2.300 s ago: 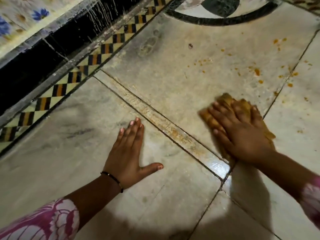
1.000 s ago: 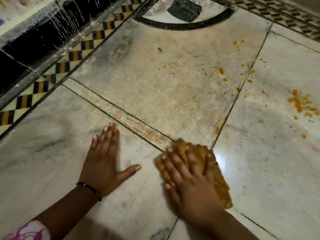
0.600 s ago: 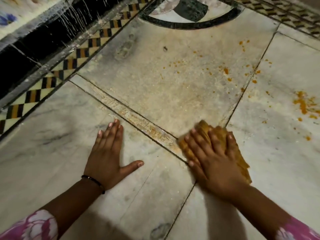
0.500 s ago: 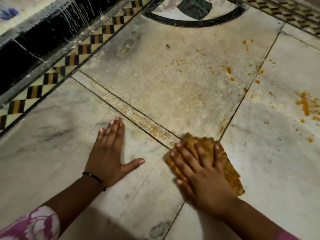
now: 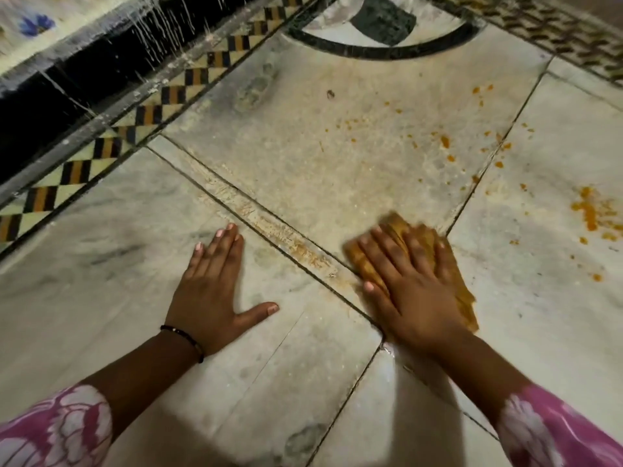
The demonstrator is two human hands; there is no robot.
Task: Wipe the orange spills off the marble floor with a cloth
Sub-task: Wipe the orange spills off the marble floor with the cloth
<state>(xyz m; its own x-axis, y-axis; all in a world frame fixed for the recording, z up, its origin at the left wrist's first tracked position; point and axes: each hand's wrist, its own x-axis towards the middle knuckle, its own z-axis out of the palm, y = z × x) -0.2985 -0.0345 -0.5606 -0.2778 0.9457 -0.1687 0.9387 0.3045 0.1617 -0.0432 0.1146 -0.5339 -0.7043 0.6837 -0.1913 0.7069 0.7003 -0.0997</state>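
Observation:
My right hand (image 5: 409,284) lies flat with spread fingers on an orange-stained cloth (image 5: 463,291), pressing it onto the marble floor (image 5: 303,170) where several slab joints meet. Most of the cloth is hidden under the hand. My left hand (image 5: 212,291) rests flat on the slab to the left, fingers straight, thumb out, holding nothing. Small orange spots (image 5: 445,141) are scattered on the slab beyond the cloth. A larger orange spill (image 5: 590,210) sits on the right slab. A narrow strip (image 5: 290,241) between slabs carries an orange smear.
A checked black, orange and cream border (image 5: 111,146) runs diagonally at the left, with a black skirting (image 5: 50,96) and a wall behind it. A round black inlay (image 5: 384,28) lies at the far end. Another patterned border (image 5: 556,32) runs at the top right.
My right hand has slid the cloth back and forth over the slab joints, last moving a little right and away from me. My left hand has stayed flat in place.

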